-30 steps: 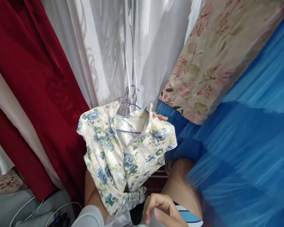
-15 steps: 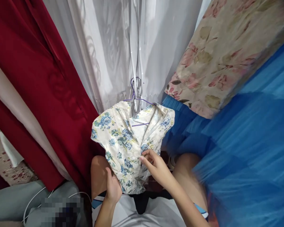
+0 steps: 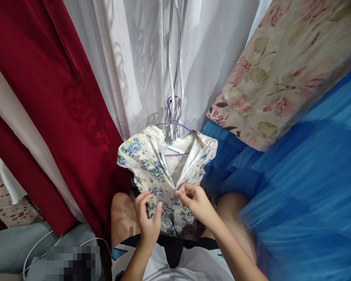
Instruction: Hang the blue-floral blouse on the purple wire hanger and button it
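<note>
A cream sleeveless garment with blue flowers (image 3: 155, 168) hangs from a purple wire hanger (image 3: 170, 119) in front of my lap. Its neck opening spreads into a V down to a small zipper pull (image 3: 176, 189). My right hand (image 3: 194, 199) pinches at the bottom of that V, with thumb and forefinger closed on the pull. Just left of the garment's lower part is my left hand (image 3: 148, 218), fingers apart and curved, holding nothing. The garment's lower end falls in creases between my knees.
White metal bars (image 3: 175, 62) with curled ends hold the hanger before a white curtain (image 3: 140, 58). Red cloth (image 3: 76, 105) hangs on the left. On the right are a pink-flowered fabric (image 3: 260, 78) and blue tulle (image 3: 304, 187). White cables (image 3: 36, 249) lie over grey cloth lower left.
My left hand has let go of the garment's lower left side and moved up and right, fingers spread. My right hand now pinches the zipper pull. The neck opening lies wider.
</note>
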